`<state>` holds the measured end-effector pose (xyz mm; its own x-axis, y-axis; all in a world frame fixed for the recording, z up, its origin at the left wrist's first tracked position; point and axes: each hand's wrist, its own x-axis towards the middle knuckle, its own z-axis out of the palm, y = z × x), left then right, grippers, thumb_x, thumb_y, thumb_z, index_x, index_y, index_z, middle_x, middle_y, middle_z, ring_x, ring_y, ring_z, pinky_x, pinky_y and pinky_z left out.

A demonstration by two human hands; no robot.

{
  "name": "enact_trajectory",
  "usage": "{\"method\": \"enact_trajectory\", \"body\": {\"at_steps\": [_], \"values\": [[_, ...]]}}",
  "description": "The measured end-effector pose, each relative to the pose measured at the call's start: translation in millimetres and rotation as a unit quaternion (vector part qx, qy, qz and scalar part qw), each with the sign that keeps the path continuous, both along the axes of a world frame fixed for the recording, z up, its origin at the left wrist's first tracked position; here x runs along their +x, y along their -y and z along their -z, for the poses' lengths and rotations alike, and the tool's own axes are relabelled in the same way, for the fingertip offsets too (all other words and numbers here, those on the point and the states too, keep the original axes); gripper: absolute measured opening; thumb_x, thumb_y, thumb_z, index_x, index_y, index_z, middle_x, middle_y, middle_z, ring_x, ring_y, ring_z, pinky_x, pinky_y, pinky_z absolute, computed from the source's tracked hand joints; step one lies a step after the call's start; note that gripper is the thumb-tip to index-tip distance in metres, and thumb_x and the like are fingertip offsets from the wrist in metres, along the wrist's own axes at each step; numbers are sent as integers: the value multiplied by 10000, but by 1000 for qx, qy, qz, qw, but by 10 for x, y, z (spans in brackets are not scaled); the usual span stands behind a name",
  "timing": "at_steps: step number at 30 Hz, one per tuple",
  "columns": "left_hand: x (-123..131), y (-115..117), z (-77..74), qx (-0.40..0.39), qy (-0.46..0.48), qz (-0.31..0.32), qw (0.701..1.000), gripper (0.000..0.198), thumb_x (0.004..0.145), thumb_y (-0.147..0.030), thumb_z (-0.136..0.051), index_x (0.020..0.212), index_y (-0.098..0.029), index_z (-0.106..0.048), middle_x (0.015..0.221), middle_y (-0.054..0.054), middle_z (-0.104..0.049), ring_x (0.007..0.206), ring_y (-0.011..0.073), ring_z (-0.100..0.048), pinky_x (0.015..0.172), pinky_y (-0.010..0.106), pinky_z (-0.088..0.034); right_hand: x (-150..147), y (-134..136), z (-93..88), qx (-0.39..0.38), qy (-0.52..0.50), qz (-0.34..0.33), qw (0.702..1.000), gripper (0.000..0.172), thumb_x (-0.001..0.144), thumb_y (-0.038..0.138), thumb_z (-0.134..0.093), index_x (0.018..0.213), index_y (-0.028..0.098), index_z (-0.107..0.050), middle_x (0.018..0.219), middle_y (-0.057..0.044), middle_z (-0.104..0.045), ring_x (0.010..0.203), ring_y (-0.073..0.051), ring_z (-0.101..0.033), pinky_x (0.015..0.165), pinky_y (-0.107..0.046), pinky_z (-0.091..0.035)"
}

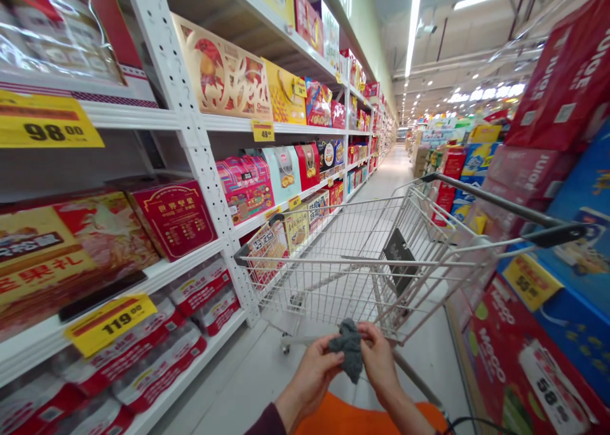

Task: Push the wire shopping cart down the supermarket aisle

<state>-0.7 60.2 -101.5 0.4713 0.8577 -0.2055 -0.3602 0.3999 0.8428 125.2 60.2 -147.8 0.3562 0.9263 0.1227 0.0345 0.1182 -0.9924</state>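
Low in the middle of the view, a dark grey, crumpled cloth (350, 350) hangs between my two hands. My left hand (317, 366) pinches its left side between thumb and fingers. On the other side, my right hand (379, 357) grips the cloth's right edge with its fingertips. Just beyond both hands stands a wire shopping cart (328, 261), turned sideways across the aisle. Its dark handle (500, 203) is at the right, and bare floor shows through its mesh.
White shelves (190, 136) with boxed goods and yellow price tags (112, 321) run along the left. Stacked red cartons (567, 73) and blue cartons (567, 282) line the right. The tiled aisle floor (386, 168) stretches away ahead. Something orange (352, 416) lies below my forearms.
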Motion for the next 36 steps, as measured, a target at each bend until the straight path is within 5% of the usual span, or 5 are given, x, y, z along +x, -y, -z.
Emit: {"method": "enact_trajectory", "body": {"at_steps": [7,15,21,27,36], "values": [[-25,-144,223,42,-99,-121,987,339,512,-218,-715,827,-134,-622,820,38,-639,754,149,-558,699,238,-414,-41,131,-164,-45,-177,-171,968,502,729,566,-498,935,125,-618,868,-93,-655,877,-223,-598,743,-341,-492],[173,-156,332,-72,-44,-160,983,334,470,-78,-588,790,-139,-515,691,6,-601,624,117,-551,595,216,-403,4,185,141,40,120,-69,990,480,750,285,-468,1218,182,-453,1193,-103,-537,1123,-220,-484,916,-395,-429],[230,-135,322,-97,-56,-148,983,277,464,-48,-562,728,-126,-534,648,4,-583,605,107,-531,597,214,-393,69,227,156,115,380,-58,916,521,723,137,-479,1238,204,-449,1377,-123,-326,1241,-270,-347,975,-457,-368],[312,-165,373,-68,-89,-163,980,243,490,-99,-600,728,-133,-564,659,0,-585,615,112,-517,602,223,-367,-46,220,375,145,436,-18,888,574,783,117,-429,1336,204,-299,1411,-150,-249,1282,-271,-271,965,-468,-379],[313,-163,459,-112,-103,-61,986,260,482,-103,-587,735,-151,-550,585,-41,-525,609,92,-489,627,217,-326,234,129,602,159,582,-66,795,575,753,-14,-344,1287,191,-394,1356,-107,-373,1305,-263,-208,984,-547,-315]]}}
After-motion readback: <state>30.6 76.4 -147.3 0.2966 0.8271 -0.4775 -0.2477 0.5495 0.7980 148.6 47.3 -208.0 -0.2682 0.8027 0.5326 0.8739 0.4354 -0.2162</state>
